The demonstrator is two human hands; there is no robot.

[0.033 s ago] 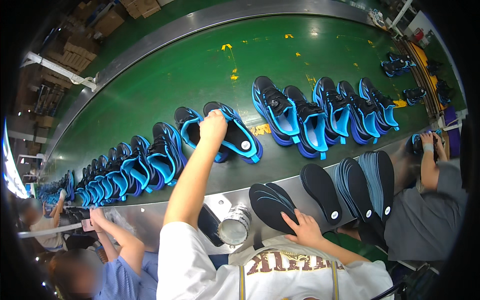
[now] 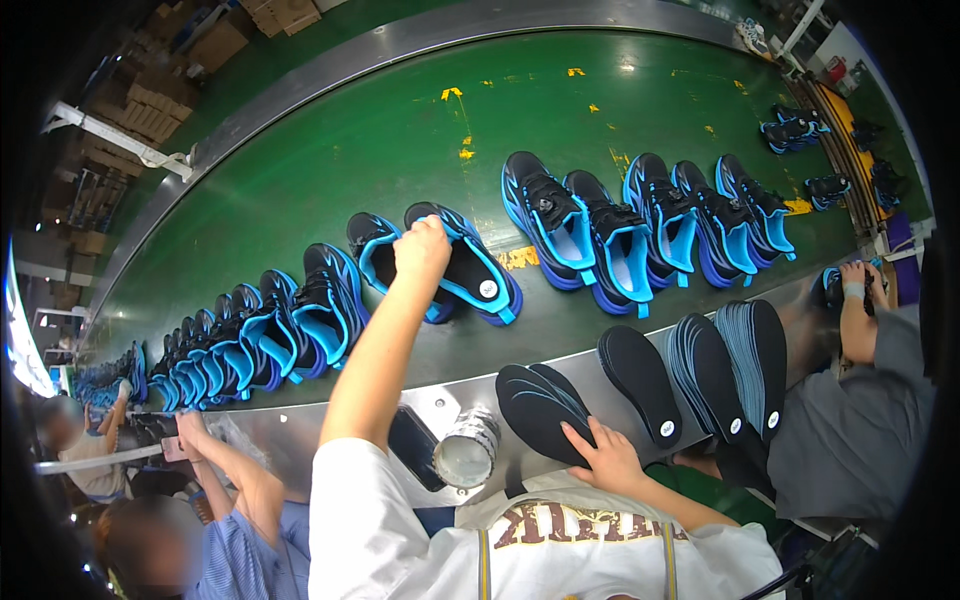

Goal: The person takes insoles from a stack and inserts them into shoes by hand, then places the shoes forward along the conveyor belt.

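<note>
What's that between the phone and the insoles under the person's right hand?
In the head view, a round, whitish container sits between the phone and the insoles, which the right hand touches.

Middle shoes (image 2: 475, 265): 2. Right-cluster shoes (image 2: 660, 205): 5. Left-row shoes (image 2: 335, 295): uncountable. Insole groups (image 2: 535, 410): 4. Can (image 2: 466, 460): 1. Black phone (image 2: 412, 445): 1.

Shoe factory line: long green conveyor (image 2: 560, 100), rows of matching black-and-blue shoes (image 2: 541, 200), stacked insoles (image 2: 705, 375), workers (image 2: 225, 550) alongside, cardboard boxes (image 2: 220, 45) beyond.
</note>
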